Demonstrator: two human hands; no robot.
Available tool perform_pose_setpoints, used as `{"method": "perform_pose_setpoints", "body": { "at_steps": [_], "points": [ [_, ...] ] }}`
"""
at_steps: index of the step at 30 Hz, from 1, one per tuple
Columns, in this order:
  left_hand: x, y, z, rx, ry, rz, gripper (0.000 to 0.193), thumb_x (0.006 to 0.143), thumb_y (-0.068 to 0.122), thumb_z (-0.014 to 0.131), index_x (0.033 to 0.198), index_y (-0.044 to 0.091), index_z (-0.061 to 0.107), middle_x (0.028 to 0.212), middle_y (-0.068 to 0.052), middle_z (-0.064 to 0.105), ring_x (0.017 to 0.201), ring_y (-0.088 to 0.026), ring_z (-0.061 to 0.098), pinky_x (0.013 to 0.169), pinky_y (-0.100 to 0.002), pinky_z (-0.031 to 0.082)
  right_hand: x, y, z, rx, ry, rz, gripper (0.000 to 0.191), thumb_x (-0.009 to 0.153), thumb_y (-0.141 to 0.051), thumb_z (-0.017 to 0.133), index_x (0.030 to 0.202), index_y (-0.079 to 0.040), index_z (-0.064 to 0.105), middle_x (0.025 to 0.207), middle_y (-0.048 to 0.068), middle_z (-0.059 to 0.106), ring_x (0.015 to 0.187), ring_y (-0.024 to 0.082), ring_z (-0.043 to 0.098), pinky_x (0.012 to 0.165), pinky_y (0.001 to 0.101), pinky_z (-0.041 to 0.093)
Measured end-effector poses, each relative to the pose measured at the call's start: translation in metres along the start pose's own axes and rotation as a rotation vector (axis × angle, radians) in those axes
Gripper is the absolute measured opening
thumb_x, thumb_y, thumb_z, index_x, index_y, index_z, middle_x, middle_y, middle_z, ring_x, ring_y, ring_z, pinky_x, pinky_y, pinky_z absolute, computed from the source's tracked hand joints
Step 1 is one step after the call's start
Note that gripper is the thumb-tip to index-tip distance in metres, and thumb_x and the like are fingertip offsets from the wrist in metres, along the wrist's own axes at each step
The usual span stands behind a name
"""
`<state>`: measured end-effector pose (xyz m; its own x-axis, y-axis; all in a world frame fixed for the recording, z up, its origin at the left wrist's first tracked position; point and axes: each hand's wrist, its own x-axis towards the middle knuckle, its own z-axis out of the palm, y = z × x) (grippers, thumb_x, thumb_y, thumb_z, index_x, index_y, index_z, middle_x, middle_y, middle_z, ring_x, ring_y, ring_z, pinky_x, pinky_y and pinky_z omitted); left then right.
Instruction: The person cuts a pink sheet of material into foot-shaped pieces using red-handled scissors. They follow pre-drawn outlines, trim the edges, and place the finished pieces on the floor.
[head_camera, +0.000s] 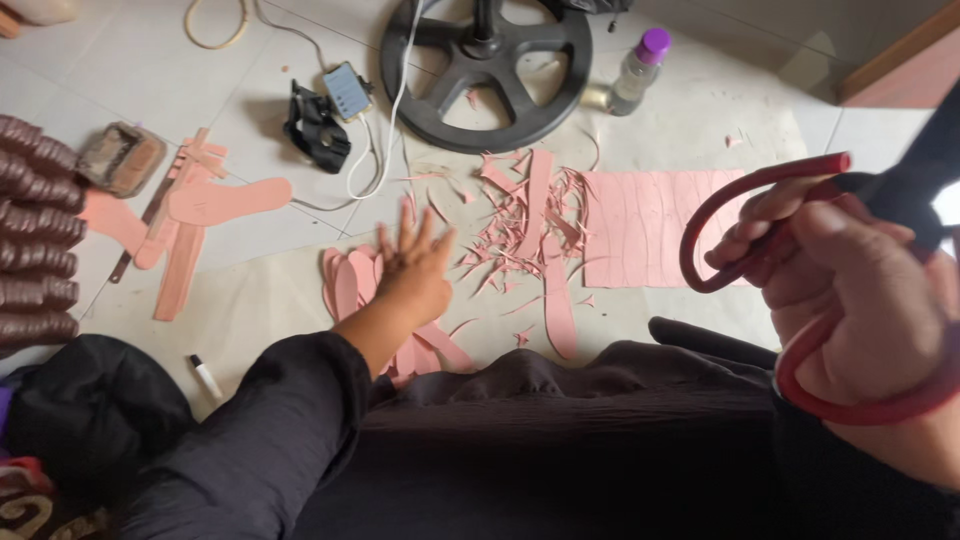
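My left hand (413, 272) reaches down with fingers spread onto a pile of pink sole-shaped cutouts (345, 285) on the floor. My right hand (860, 300) is raised close to the camera at the right, gripping large scissors with dark red handles (740, 215); their blades are out of sight. A pink sheet marked with sole outlines (645, 225) lies flat between the two hands. Thin pink offcuts and strips (520, 215) are scattered left of that sheet. My dark-clothed lap fills the lower frame.
A black wheel-shaped stand base (487, 70) sits at the top, with a purple-capped clear bottle (637, 72), a phone on a white cable (347, 90) and a black object (317, 128). More pink soles and strips (195, 215) lie left, by stacked brown pieces (35, 230). A white marker (206, 377) lies near my left sleeve.
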<state>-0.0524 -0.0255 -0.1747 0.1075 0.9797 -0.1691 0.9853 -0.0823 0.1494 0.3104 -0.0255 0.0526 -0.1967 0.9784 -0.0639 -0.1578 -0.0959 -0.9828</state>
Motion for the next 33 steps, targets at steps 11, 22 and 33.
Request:
{"method": "perform_pose_setpoints", "body": {
  "at_steps": [11,22,33],
  "points": [
    [0.067,0.133,0.195,-0.370,-0.441,-0.397,0.062,0.089,0.044,0.069,0.130,0.000,0.052,0.132,-0.022,0.061,0.124,-0.037,0.061,0.103,-0.043,0.050,-0.032,-0.002,-0.051,0.275,0.078,0.084,0.031,0.117,-0.029,0.040,0.114,-0.003,0.057,0.105,0.013,0.061,0.113,0.030,0.062,0.109,0.0545,0.047],
    [0.049,0.176,0.224,-0.293,-0.348,-0.658,0.082,0.075,0.048,0.084,0.134,0.009,0.042,0.147,-0.015,0.043,0.140,-0.037,0.038,0.103,-0.052,0.048,-0.020,-0.014,-0.031,0.175,0.129,0.223,0.034,0.103,-0.019,0.044,0.117,0.007,0.059,0.112,0.017,0.064,0.104,0.029,0.063,0.095,0.0473,0.047],
    [0.039,0.193,0.171,-0.359,-0.271,-0.552,0.056,0.090,0.030,0.066,0.135,0.008,0.041,0.128,-0.023,0.057,0.117,-0.043,0.055,0.089,-0.052,0.051,0.002,-0.011,0.004,-0.109,-0.086,0.280,0.023,0.093,-0.023,0.063,0.097,-0.001,0.067,0.083,0.007,0.067,0.077,0.015,0.064,0.070,0.0321,0.054]
  ]
}}
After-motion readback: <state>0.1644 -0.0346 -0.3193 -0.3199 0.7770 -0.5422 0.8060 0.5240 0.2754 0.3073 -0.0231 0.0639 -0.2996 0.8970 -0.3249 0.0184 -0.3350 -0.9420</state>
